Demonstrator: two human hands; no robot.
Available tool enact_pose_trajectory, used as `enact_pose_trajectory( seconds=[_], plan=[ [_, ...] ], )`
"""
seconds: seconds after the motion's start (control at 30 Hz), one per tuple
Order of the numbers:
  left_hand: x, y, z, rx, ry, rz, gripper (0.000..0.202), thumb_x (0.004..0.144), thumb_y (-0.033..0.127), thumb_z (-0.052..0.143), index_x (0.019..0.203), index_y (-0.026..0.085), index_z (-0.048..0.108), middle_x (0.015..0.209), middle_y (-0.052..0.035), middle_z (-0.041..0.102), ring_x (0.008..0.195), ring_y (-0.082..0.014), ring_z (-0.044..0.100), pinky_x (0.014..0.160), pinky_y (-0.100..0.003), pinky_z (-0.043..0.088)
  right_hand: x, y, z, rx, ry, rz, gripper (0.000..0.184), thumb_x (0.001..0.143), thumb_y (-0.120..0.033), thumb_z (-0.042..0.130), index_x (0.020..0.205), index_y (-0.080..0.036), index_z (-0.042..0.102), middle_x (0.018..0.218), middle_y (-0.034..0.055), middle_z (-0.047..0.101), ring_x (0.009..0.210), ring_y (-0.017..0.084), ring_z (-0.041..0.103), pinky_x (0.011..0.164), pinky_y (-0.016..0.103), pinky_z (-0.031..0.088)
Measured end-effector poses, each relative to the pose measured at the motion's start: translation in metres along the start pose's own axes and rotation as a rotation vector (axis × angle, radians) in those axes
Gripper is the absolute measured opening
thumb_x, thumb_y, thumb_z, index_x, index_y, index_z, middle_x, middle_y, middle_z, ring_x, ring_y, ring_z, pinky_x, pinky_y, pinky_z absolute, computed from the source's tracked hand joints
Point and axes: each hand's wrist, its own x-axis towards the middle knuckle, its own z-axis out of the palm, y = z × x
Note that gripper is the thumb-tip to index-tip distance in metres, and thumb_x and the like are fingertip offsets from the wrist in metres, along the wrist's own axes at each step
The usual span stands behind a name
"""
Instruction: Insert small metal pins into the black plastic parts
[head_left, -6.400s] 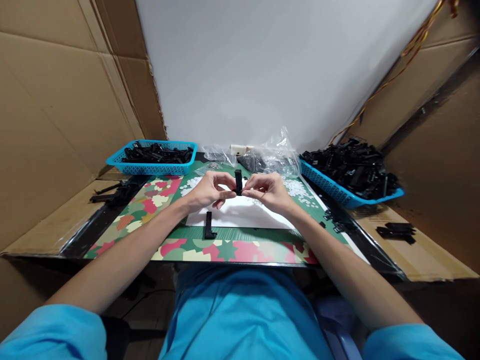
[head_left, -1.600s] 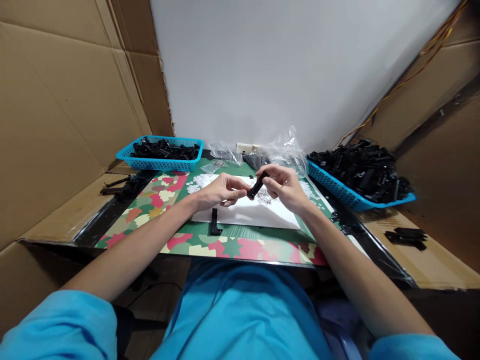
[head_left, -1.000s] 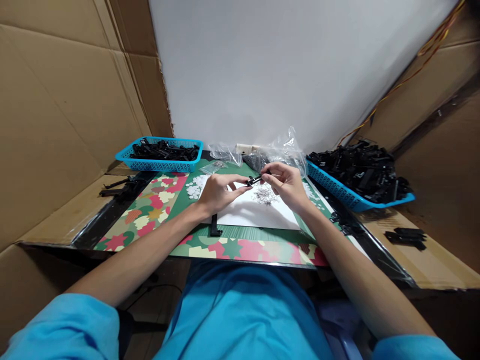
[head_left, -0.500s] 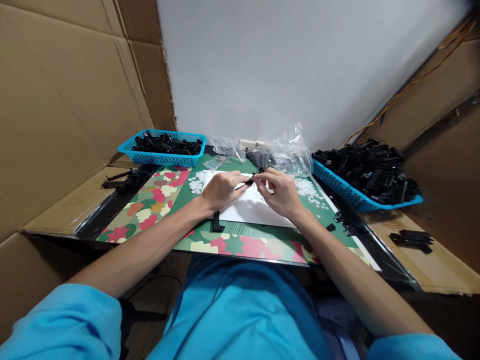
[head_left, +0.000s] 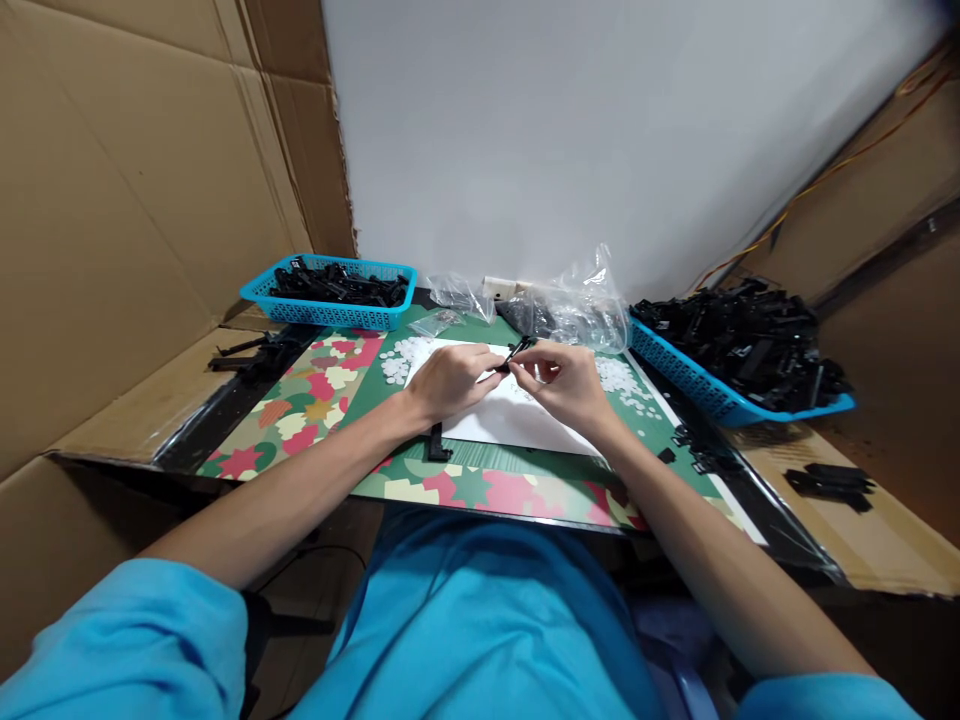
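Over a white sheet (head_left: 517,425) on the patterned mat, my left hand (head_left: 448,380) grips a small black plastic part (head_left: 514,352) by its near end, fingers curled round it. My right hand (head_left: 568,382) is pinched at the part's far end, fingertips touching it; whether a small piece sits between those fingertips is hidden. A second black part (head_left: 436,442) lies on the mat just below my left wrist.
A blue basket (head_left: 327,294) of black parts stands at the back left, and a fuller blue basket (head_left: 739,348) at the right. Clear plastic bags (head_left: 570,308) lie at the back. White discs (head_left: 396,362) are scattered on the mat. Loose black parts (head_left: 829,482) rest on cardboard.
The black part went from upright to lying nearly level between my hands. My right hand drew in close to its tip. The view shifted slightly to the left.
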Motion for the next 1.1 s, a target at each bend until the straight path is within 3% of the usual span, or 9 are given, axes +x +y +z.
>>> enact_pose_trajectory(
  seconds=[0.3, 0.63, 1.1],
  plan=[
    [0.002, 0.001, -0.002, -0.019, 0.02, -0.008, 0.021, 0.103, 0.025, 0.064, 0.104, 0.015, 0.082, 0.084, -0.0066, 0.076, 0.072, -0.0175, 0.069, 0.07, -0.03, 0.052, -0.001, -0.008, -0.002, 0.125, 0.021, 0.128, 0.019, 0.09, -0.033, 0.076, 0.085, -0.016, 0.084, 0.068, 0.0059, 0.074, 0.055, 0.014, 0.052, 0.05, 0.029, 0.037],
    [0.001, 0.001, -0.002, 0.028, 0.017, 0.014, 0.024, 0.106, 0.027, 0.061, 0.106, 0.013, 0.081, 0.086, -0.0079, 0.076, 0.077, -0.0195, 0.071, 0.072, -0.031, 0.051, -0.001, -0.01, 0.002, 0.25, 0.041, 0.211, 0.02, 0.088, -0.033, 0.08, 0.085, -0.013, 0.083, 0.07, 0.0074, 0.075, 0.059, 0.015, 0.06, 0.051, 0.027, 0.042],
    [0.002, 0.007, 0.0, 0.054, 0.019, 0.04, 0.022, 0.102, 0.023, 0.061, 0.094, 0.013, 0.079, 0.079, -0.0069, 0.075, 0.068, -0.0182, 0.068, 0.066, -0.03, 0.049, -0.004, 0.002, 0.01, 0.171, 0.048, 0.102, 0.02, 0.088, -0.029, 0.073, 0.072, -0.017, 0.072, 0.06, 0.0013, 0.062, 0.055, 0.012, 0.048, 0.052, 0.027, 0.035]
  ],
)
